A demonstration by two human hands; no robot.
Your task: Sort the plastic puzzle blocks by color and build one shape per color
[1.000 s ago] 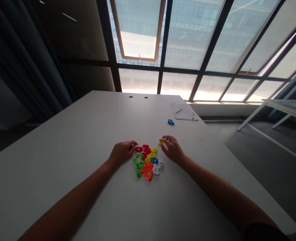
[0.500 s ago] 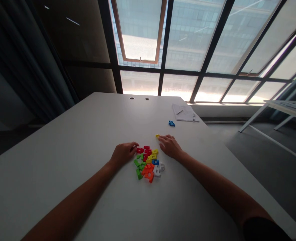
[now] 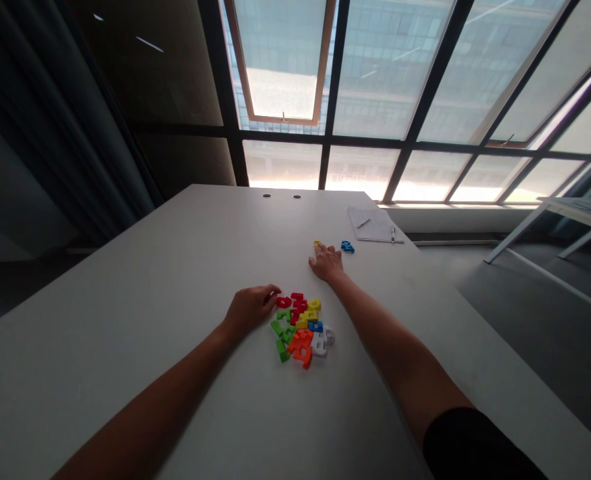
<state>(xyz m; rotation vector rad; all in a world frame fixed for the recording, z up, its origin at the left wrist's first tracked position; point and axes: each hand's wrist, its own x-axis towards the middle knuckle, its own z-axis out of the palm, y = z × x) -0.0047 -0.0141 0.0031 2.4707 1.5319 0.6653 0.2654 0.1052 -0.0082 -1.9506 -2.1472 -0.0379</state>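
Note:
My left hand (image 3: 253, 303) rests on the table at the left edge of a pile of coloured plastic pieces. Its fingers curve loosely, apart from the thumb, beside a red piece (image 3: 283, 303); nothing shows in its grasp. Farther up the table, my right hand (image 3: 327, 263) lies with fingers stretched forward and thumb spread. Its fingertips touch a small yellow piece (image 3: 317, 243). Just right of that hand are blue pieces (image 3: 347, 247). The pile also has green pieces (image 3: 277, 327), orange pieces (image 3: 301, 343), white pieces (image 3: 319, 345), yellow pieces (image 3: 310, 315) and a blue piece (image 3: 315, 327).
Everything lies on a large white table (image 3: 185, 253). Paper sheets (image 3: 373, 225) with two pens are near its far right edge. Two round holes pierce the far end. Beyond stand large windows, with a dark curtain (image 3: 75, 120) at left and another table (image 3: 580, 212) at right.
My right hand has moved away from me across the table, and the yellow piece at its fingertips has gone with it, level with the blue pieces. My left hand stays beside the pile.

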